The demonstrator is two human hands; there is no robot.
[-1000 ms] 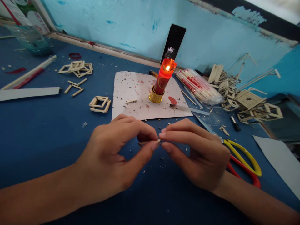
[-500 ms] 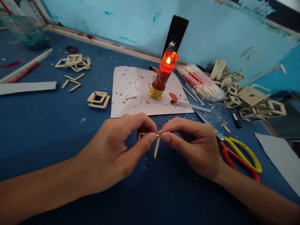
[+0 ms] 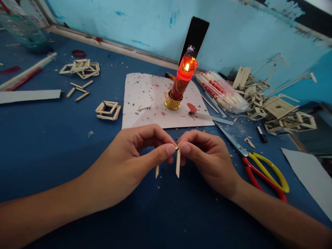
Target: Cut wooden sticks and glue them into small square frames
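Observation:
Both hands meet over the blue table in front of the paper. Between thumb and finger, my left hand (image 3: 141, 154) pinches a small frame of wooden sticks (image 3: 178, 164); two short pieces of it hang down, one from under the left palm. My right hand (image 3: 207, 155) pinches the same frame at the corner by its right stick. The stick running between the corners is mostly hidden by the left fingers. Just beyond, a lit red candle (image 3: 181, 81) in a gold holder stands on a speckled white sheet (image 3: 145, 119).
Scissors (image 3: 259, 169) with red and yellow handles lie right of my right hand. A bagged bundle of sticks (image 3: 220, 90) and a large stick model (image 3: 280, 107) sit at the back right. Small stick frames (image 3: 107, 110) lie at the left. A dark phone (image 3: 194, 39) leans against the wall.
The stick frame has turned so that its right stick hangs nearly upright, and a second stick now shows below my left hand. My right hand has shifted slightly left.

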